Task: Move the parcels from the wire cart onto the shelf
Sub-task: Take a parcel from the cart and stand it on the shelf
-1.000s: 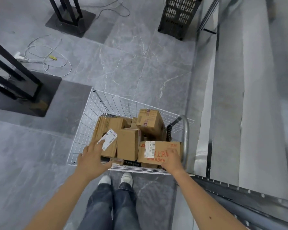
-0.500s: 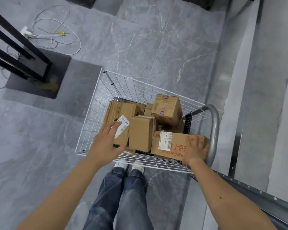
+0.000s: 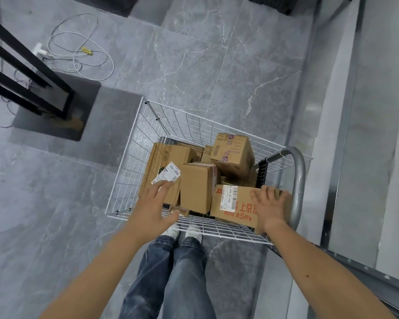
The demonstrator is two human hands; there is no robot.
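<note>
I'm looking straight down into the wire cart (image 3: 130,171), which stands under both of my hands with its grey handle (image 3: 298,180) just beyond my right fingertips. The shelf (image 3: 366,270) shows only as a grey metal edge off to the right of my right forearm, well apart from the parcels.

All the parcels are in the cart. The red-printed box (image 3: 234,207) lies flat along the near wall, directly under my right hand (image 3: 271,206). That hand rests on the box's right end, palm down and fingers spread, gripping nothing. The upright plain box (image 3: 196,187) stands between my two hands, touching the red-printed box. The purple-printed box (image 3: 233,155) sits tilted on the pile beyond it, out past my right fingertips. The flat box (image 3: 165,157) leans against the left wall, with its near corner under my left hand (image 3: 153,206). That hand is spread too, fingers straight, the tips just at the lower edge of the white label (image 3: 168,174) — I cannot tell whether they touch it.

Against half a second ago, my left fingers have slid off the label's lower part and now sit just below it. My right hand has stayed flat on the same end of the red-printed box — no parcel has shifted.
</note>
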